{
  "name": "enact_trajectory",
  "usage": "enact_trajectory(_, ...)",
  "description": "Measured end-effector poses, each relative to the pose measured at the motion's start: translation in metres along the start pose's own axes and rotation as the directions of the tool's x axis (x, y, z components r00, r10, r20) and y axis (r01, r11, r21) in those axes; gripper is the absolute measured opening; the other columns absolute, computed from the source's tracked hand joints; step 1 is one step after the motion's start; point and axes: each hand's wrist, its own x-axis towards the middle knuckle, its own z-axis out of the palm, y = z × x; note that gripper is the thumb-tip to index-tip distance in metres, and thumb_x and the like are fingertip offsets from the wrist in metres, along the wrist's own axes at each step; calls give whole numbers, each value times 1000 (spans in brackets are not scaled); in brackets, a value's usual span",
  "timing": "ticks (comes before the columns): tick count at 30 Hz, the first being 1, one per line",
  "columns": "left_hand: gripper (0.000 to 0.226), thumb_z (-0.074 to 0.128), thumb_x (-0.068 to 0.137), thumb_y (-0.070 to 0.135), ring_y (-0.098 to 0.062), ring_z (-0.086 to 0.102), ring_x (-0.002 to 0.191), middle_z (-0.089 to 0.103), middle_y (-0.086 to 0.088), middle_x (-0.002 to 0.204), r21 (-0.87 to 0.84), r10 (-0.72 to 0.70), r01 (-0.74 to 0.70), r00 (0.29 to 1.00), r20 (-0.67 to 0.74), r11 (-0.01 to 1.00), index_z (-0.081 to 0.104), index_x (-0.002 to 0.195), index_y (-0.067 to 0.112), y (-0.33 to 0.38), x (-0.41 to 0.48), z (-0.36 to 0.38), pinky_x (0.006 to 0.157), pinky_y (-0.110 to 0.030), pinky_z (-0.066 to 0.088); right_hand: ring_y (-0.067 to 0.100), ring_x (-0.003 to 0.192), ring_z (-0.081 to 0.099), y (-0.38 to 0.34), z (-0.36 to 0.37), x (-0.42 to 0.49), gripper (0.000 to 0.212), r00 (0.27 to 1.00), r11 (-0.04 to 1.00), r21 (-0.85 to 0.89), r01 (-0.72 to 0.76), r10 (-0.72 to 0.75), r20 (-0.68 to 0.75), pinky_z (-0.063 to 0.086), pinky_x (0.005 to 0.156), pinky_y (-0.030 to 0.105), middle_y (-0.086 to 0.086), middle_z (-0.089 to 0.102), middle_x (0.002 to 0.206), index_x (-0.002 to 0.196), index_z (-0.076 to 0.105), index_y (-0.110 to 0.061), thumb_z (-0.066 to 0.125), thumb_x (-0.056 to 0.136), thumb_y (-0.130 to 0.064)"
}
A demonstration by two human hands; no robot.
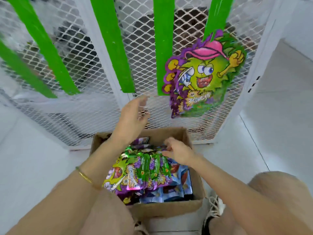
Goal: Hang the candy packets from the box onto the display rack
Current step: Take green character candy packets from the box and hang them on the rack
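A cardboard box (pixel 196 189) on the floor holds several green-and-purple candy packets (pixel 135 172) and blue packets (pixel 176 187). My right hand (pixel 177 153) reaches into the box and pinches the top edge of the green packets. My left hand (pixel 133 116) hovers above the box, in front of the white mesh display rack (pixel 101 68), fingers relaxed and holding nothing. A bunch of green-and-purple cartoon packets (pixel 201 77) hangs from the rightmost green strip (pixel 216 17) of the rack.
Other green strips (pixel 162 48) hang bare on the mesh. A white frame post (pixel 257 65) stands at the right. My knees (pixel 271 192) flank the box, and a shoe (pixel 213 211) sits on the white floor at its right.
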Motion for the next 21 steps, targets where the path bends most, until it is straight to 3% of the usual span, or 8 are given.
enact_trajectory(2, 43, 55, 87, 0, -16, 48, 98, 51, -9, 122, 4, -63, 63, 997, 39, 998, 46, 129, 8, -11, 4, -6, 90, -37, 46, 29, 103, 53, 4, 31, 17, 45, 989, 998, -23, -66, 69, 130, 40, 91, 36, 18, 54, 113, 125, 44, 2, 55, 92, -27)
enact_trajectory(4, 40, 54, 88, 0, -15, 47, 97, 51, -9, 122, 4, -119, 119, 991, 59, 993, 49, 127, 7, -22, 7, -15, 88, -34, 44, 30, 115, 50, 5, 56, 33, 50, 990, 991, -113, -78, 91, 110, 40, 94, 35, 15, 53, 126, 128, 45, -3, 54, 92, -36)
enact_trajectory(7, 35, 55, 88, 2, -16, 51, 94, 52, -3, 110, -6, -177, 177, 984, 24, 984, 52, 123, 8, -39, 10, -35, 87, -33, 45, 27, 117, 50, -13, 77, 50, 45, 994, 985, -171, 39, -55, -89, 44, 95, 41, 9, 56, 125, 126, 52, -12, 55, 90, -39)
enact_trajectory(10, 33, 54, 88, 3, -16, 54, 91, 56, -2, 108, -27, -263, 263, 965, 0, 964, 54, 120, 9, -55, 7, -53, 84, -29, 46, 25, 125, 44, -53, 89, 62, 49, 980, 971, -143, 193, -198, -25, 40, 100, 40, 7, 51, 133, 132, 48, -14, 53, 91, -41)
enact_trajectory(12, 33, 53, 89, 4, -16, 55, 93, 58, -3, 109, -22, -314, 314, 949, 15, 949, 54, 121, 11, -62, 2, -62, 80, -25, 45, 27, 125, 43, -76, 101, 71, 63, 979, 966, -170, 197, -185, 83, 40, 100, 44, 8, 49, 134, 133, 43, -12, 55, 86, -53)
enact_trajectory(15, 33, 53, 88, 3, -15, 55, 91, 58, -4, 110, -27, -351, 351, 936, 27, 936, 55, 120, 11, -75, -8, -71, 71, -18, 44, 32, 132, 34, -90, 125, 81, 103, 965, 904, -396, 161, -60, 256, 33, 105, 51, 12, 35, 144, 142, 23, -8, 57, 69, -73)
enact_trajectory(17, 32, 53, 88, 3, -15, 54, 91, 58, -4, 110, -39, -367, 368, 930, 31, 929, 55, 119, 10, -82, -12, -76, 68, -14, 43, 32, 135, 29, -88, 136, 81, 118, 967, 858, -492, 145, -19, 253, 28, 108, 53, 11, 26, 150, 146, 12, -10, 62, 62, -75)
enact_trajectory(21, 32, 55, 88, 6, -15, 56, 92, 60, -4, 110, -33, -370, 371, 928, 46, 928, 55, 120, 11, -90, -16, -82, 69, -17, 45, 31, 132, 33, -85, 142, 80, 119, 986, 860, -483, 167, -132, 106, 28, 108, 51, 10, 27, 145, 148, 5, -16, 70, 62, -65)
